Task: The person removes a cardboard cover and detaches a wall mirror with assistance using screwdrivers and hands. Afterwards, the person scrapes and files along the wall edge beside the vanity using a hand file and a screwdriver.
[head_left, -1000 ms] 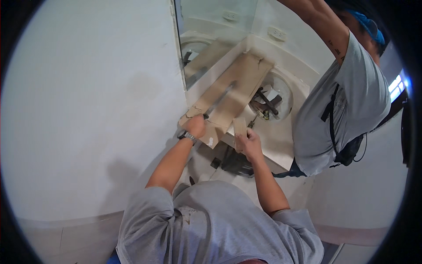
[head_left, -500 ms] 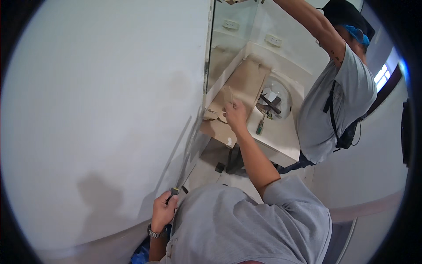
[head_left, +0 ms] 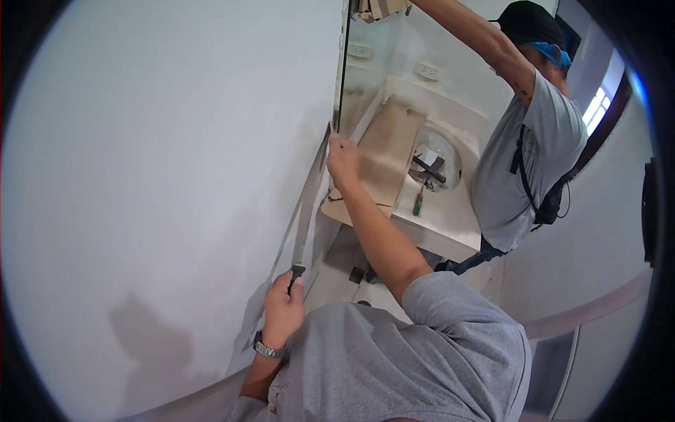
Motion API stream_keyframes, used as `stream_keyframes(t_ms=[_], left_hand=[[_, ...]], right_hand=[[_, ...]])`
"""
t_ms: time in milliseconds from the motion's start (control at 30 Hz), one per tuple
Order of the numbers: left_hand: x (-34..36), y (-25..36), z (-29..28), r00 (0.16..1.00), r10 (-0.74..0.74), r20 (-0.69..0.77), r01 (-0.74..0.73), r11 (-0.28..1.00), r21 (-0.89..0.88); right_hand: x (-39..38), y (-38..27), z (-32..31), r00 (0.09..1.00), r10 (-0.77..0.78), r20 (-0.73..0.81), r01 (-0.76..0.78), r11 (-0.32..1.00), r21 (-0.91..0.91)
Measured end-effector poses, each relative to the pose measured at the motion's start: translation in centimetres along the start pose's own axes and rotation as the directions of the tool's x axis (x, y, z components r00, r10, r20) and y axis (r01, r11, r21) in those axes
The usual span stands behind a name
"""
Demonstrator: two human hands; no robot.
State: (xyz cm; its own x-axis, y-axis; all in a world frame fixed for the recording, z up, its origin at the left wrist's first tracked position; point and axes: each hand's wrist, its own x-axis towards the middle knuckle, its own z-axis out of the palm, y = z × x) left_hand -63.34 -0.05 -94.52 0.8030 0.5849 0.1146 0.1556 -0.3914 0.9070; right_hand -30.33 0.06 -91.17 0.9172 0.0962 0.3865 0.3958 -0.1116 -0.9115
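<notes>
My left hand (head_left: 284, 306), with a watch on its wrist, is closed around the black handle of a long flat-bladed tool (head_left: 305, 218). Its grey blade runs upward along the white wall, and the tip comes close to the mirror's lower corner. My right hand (head_left: 342, 160) is raised to the edge of the wall mirror (head_left: 357, 88), fingers pinched together beside the blade's tip. Whatever lies between those fingers is too small to make out. Below and right of that hand, a brown cardboard sheet (head_left: 383, 158) covers part of the counter.
A co-worker in grey (head_left: 527, 162) stands at the right, one arm reaching up past the mirror's top. The sink (head_left: 453, 151) holds a hammer and other tools. A green-handled screwdriver (head_left: 418, 204) lies on the counter (head_left: 446, 228). Folded cardboard (head_left: 376, 8) shows at the top.
My right hand has moved left from above the cardboard, where it held thin pale strips, to the mirror's edge. My left hand has risen, and the tool's blade shows more broadly.
</notes>
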Motion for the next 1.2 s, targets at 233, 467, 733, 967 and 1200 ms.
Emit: stream_keyframes(t_ms=[233,467,733,967,1200], left_hand=[[2.4,2.7,-0.2,0.994,-0.090,0.056,0.093,0.994,-0.051],[3.8,4.9,-1.7,0.971,-0.189,0.145,0.190,0.982,0.012],[3.0,5.9,-3.9,0.979,0.023,0.203,0.056,0.924,-0.378],[3.8,7.0,-3.7,0.968,-0.214,0.129,0.249,0.885,-0.393],[4.7,7.8,-3.5,0.972,-0.214,0.099,0.235,0.915,-0.327]], right_hand=[[1.3,1.9,0.4,0.997,0.073,0.007,-0.073,0.990,0.117],[2.6,2.9,1.7,0.963,0.247,0.104,-0.268,0.890,0.368],[2.0,0.9,3.1,0.869,0.482,0.111,-0.382,0.510,0.771],[1.8,0.0,2.6,0.855,0.505,0.121,-0.392,0.475,0.788],[2.6,0.7,3.7,0.863,0.506,-0.009,-0.283,0.497,0.820]])
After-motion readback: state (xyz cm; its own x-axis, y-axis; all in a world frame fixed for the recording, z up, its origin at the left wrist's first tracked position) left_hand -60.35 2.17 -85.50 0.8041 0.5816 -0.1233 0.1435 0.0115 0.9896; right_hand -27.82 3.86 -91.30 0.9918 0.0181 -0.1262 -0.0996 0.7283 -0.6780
